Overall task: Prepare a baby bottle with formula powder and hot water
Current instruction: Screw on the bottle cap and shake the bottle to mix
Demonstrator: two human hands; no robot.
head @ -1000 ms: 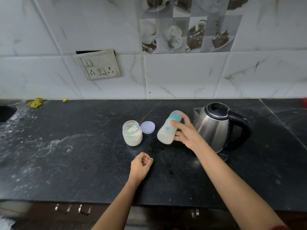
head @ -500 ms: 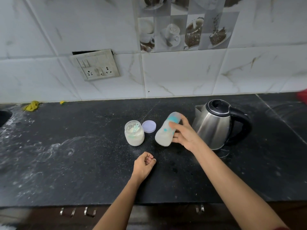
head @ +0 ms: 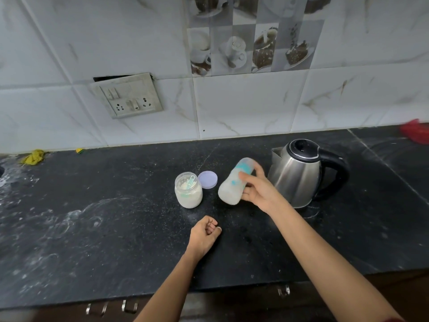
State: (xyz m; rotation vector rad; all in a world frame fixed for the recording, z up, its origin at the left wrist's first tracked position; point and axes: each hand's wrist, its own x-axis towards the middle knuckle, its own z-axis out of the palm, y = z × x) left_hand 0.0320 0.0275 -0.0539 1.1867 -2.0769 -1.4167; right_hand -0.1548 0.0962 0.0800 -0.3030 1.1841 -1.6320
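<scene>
My right hand (head: 260, 189) grips a baby bottle (head: 233, 183) with teal print, tilted with its top toward the wall and held just above the black counter (head: 116, 228); milky white liquid fills its lower part. To its left stands an open formula jar (head: 188, 192) of white powder with a teal scoop inside. The jar's lilac lid (head: 208, 179) lies flat behind it. A steel kettle (head: 299, 175) with a black lid and handle stands right behind my right hand. My left hand (head: 204, 235) rests on the counter in a loose fist, holding nothing.
A tiled wall with a switch and socket plate (head: 130, 96) rises behind the counter. A yellow scrap (head: 33, 156) lies at the back left near a sink edge. Something red (head: 415, 132) sits at the far right. White powder streaks mark the counter's left side.
The bottle stays tilted in my right hand and has shifted only slightly. My left fist has not moved. The camera has tilted a little.
</scene>
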